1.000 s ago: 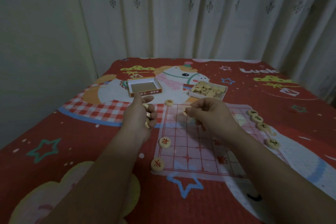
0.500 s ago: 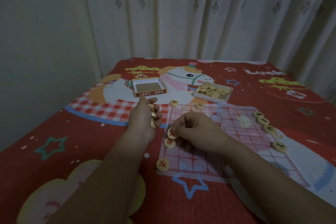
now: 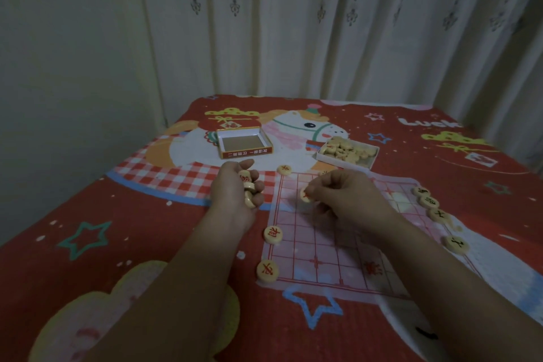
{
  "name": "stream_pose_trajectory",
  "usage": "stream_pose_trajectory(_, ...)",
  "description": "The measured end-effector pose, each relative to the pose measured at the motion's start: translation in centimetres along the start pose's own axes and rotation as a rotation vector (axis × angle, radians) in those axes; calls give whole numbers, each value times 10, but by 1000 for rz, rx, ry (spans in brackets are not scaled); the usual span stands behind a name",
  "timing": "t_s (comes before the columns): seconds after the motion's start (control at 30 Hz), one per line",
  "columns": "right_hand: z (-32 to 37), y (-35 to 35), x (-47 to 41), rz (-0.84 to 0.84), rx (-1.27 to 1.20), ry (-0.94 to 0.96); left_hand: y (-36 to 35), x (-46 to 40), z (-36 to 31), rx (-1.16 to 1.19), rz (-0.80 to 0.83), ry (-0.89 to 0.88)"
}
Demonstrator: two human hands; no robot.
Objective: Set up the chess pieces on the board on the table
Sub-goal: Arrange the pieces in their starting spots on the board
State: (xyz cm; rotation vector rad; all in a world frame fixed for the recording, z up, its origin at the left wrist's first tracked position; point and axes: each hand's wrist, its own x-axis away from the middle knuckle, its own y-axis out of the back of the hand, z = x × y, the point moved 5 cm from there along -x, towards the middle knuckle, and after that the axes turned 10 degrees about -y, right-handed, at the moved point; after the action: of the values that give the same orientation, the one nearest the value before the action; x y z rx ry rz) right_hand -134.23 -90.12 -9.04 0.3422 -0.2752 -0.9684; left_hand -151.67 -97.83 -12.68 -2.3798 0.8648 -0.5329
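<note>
Pale patterned curtains (image 3: 338, 23) hang behind a desk covered by a red cartoon-print cloth (image 3: 117, 229). In the head view, a thin paper board (image 3: 338, 244) with a red grid lies on the cloth in front of the person.

The left hand (image 3: 235, 194) is just left of the board's far-left corner, its fingers curled around a small stack of round cream pieces (image 3: 249, 188), which show between the fingertips. The right hand (image 3: 343, 194) is over the far-left part of the board, thumb and fingers pinched on a single red-marked piece (image 3: 305, 194); whether that piece touches the board cannot be told.

Along the board's left edge lie three placed pieces: one at the far corner (image 3: 284, 169), one midway (image 3: 273, 234) and one at the near corner (image 3: 267, 270). Four dark-marked pieces (image 3: 437, 214) line the right edge.

Beyond the board, an open white tray (image 3: 346, 153) holds a heap of loose pieces, and to its left sits an orange box lid (image 3: 245, 142), well apart from it.
</note>
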Motion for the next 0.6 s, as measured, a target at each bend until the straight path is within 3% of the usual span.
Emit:
stream_pose_trajectory(0.2,15,-2,-34,-81,142,-52,3,-6,0,84,-50,35)
stream_pose_trajectory(0.47,26,-43,-82,5,403,-124,4,-11,3,115,-46,56)
stream_pose_trajectory(0.6,23,-48,-88,-39,503,-87,4,-13,4,124,-32,55)
